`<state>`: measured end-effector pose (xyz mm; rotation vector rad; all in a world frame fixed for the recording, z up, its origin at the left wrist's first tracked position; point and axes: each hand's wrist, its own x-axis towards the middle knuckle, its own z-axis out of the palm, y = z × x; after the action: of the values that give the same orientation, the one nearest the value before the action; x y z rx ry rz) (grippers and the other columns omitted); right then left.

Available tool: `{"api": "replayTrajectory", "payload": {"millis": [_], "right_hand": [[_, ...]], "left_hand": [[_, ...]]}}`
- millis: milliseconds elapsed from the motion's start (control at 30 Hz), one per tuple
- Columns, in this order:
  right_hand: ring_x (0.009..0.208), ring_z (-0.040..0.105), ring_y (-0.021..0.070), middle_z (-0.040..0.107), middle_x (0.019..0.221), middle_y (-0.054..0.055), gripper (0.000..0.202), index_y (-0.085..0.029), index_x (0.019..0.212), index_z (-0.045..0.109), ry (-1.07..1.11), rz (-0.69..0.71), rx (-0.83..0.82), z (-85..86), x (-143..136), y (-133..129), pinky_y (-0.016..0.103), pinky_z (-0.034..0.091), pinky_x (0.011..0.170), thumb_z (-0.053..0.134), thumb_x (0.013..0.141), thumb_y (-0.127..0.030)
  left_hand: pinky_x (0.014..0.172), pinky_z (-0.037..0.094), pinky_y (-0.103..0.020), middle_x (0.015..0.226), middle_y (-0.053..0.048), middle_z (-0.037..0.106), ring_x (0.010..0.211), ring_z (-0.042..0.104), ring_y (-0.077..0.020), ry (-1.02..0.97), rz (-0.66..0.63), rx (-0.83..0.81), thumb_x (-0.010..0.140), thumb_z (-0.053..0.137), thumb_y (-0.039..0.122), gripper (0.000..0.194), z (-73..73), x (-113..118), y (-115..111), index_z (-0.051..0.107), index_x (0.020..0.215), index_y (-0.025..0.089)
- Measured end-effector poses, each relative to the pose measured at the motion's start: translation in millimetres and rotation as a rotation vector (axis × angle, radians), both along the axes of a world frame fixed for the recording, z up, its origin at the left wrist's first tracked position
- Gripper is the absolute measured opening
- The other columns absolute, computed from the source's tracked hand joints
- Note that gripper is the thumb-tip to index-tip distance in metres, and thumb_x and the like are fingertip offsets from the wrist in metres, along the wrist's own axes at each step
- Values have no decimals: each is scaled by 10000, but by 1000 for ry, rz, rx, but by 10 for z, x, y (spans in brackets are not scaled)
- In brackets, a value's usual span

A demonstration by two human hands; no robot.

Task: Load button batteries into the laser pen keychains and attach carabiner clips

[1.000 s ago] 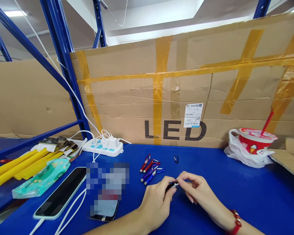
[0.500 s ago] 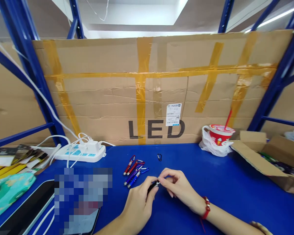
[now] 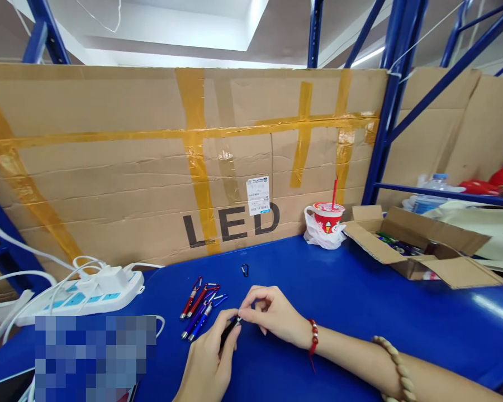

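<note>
My left hand is closed around a slim black keychain flashlight, its silvery tip pointing up and to the right. At that tip, my right hand pinches with thumb and forefinger; whatever small part lies between them is hidden. Left of my hands lie two red flashlights, a purple flashlight and a blue flashlight, each with a coloured carabiner clip on its end. A loose black carabiner rests on the blue tabletop beyond my fingers.
A white power strip with plugs and cables sits at the left, near a blurred-out patch. At the back right stand a red cup with a straw in a plastic bag and an open cardboard box holding more flashlights. Cardboard walls the back.
The view has swung to the right, so everything appears further left and more of the right side shows. My hands keep the same hold on the black flashlight.
</note>
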<state>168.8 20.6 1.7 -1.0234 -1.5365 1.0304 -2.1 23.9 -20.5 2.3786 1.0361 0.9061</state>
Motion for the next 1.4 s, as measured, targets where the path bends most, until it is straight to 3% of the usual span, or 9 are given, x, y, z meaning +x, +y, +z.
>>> {"api": "replayTrajectory", "payload": {"millis": [300, 633, 1233, 1400], "right_hand": [[340, 416, 20, 522, 513, -49, 358, -126, 682, 637, -12, 4, -35, 0, 26, 7, 135, 262, 321, 677, 642, -480], [331, 407, 24, 478, 445, -75, 337, -129, 713, 630, -29, 23, -75, 0, 41, -11, 131, 241, 314, 665, 666, -461], [319, 353, 37, 393, 401, -89, 327, -150, 707, 550, -146, 35, -71, -34, 2, -27, 160, 231, 351, 565, 754, -473], [323, 355, 19, 466, 547, -55, 403, -151, 713, 532, -110, 68, -94, -34, -20, -30, 157, 246, 328, 562, 717, -552]], "left_hand": [[503, 481, -196, 593, 30, 574, 505, 585, -139, 13, -5, 50, 894, 358, 364, 279, -83, -31, 105, 487, 1091, 215], [517, 482, -190, 597, 29, 579, 524, 594, -138, -13, 7, 46, 885, 369, 347, 268, -61, -3, 83, 510, 1070, 214], [555, 399, -192, 658, 35, 595, 552, 558, -120, -46, 21, -71, 896, 373, 202, 195, 169, 52, -115, 527, 1012, 230], [560, 408, -187, 670, 32, 608, 550, 559, -118, -75, 34, -49, 882, 401, 178, 173, 180, 42, -151, 540, 976, 218]]}}
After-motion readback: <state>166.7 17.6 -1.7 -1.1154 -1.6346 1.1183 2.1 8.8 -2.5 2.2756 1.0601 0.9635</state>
